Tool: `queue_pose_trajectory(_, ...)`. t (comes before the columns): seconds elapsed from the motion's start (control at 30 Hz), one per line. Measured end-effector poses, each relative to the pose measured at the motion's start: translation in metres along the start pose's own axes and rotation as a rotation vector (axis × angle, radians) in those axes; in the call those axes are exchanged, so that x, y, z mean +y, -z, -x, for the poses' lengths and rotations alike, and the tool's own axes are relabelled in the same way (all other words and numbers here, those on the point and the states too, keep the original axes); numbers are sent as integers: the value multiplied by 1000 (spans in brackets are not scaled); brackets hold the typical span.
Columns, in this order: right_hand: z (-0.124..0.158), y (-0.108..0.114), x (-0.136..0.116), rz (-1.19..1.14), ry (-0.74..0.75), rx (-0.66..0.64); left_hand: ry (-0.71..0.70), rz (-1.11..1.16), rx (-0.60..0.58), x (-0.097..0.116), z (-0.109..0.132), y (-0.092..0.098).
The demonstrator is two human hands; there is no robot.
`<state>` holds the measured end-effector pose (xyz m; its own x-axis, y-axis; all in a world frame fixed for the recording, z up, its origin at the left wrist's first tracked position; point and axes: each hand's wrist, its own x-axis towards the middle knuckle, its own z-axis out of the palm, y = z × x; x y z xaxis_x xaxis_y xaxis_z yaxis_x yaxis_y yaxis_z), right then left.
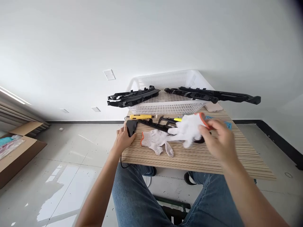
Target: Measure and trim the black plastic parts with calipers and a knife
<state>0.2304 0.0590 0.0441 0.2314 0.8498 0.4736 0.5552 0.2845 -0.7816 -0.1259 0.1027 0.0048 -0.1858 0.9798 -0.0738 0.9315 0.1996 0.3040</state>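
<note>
My right hand [219,136] pinches the orange cuff of a white knit work glove [189,126] and holds it above the table, fingers of the glove hanging to the left. Below and left of it, a second white glove [153,140] lies flat with its orange cuff to the left. At the table's left edge my left hand [123,137] grips a flat black device [132,126], thumb and fingers on its sides. A long black plastic part [153,125] lies behind the gloves, partly covered by them. Under the raised glove a dark object is mostly hidden.
A white plastic basket [165,108] stands at the back against the wall, with black plastic parts [137,97] sticking out over its rim on both sides. In front lie a yellow tool [142,117], a black caliper-like tool [168,119] and a blue item [228,125]. A cardboard box [21,154] sits left.
</note>
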Motion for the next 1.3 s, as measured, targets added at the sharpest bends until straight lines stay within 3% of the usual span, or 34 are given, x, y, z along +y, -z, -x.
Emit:
queue_pose_trajectory(0.07, 13, 24, 11, 141, 59, 22, 8, -3, -18, 2, 1, 1)
queue_pose_trajectory(0.13, 30, 42, 24, 242, 11, -36, 18, -8, -40, 5, 2, 4)
queue_pose_trajectory(0.3, 78, 68, 55, 249, -450, -205, 58, -26, -108, 13, 6, 10)
queue_pose_trajectory(0.5, 113, 70, 42, -268, -751, -410, 78, -43, -107, 19, 2, 13)
queue_pose_trajectory(0.6, 125, 66, 29, -557, -757, -412, 3, -15, 73, 32, 16, 13)
queue_pose_trajectory(0.7, 141, 56, 20, -781, -765, -327, -184, 136, 251, 56, 56, 5)
queue_pose_trajectory(0.73, 148, 51, 16, -831, -799, -317, -274, 192, 231, 66, 73, -1)
queue_pose_trajectory(0.83, 168, 37, 4, -913, -931, -345, -585, 322, -70, 92, 123, -27)
queue_pose_trajectory(0.9, 177, 29, -3, -950, -996, -387, -661, 364, -193, 104, 143, -45)
queue_pose_trajectory(1.0, 181, 20, -8, -962, -999, -425, -603, 352, -290, 113, 151, -59)
queue_pose_trajectory(1.2, 162, 21, -14, -670, -856, -408, -487, 554, -571, 119, 151, -49)
queue_pose_trajectory(1.3, 156, 27, -18, -342, -597, -383, -399, 717, -597, 124, 162, -50)
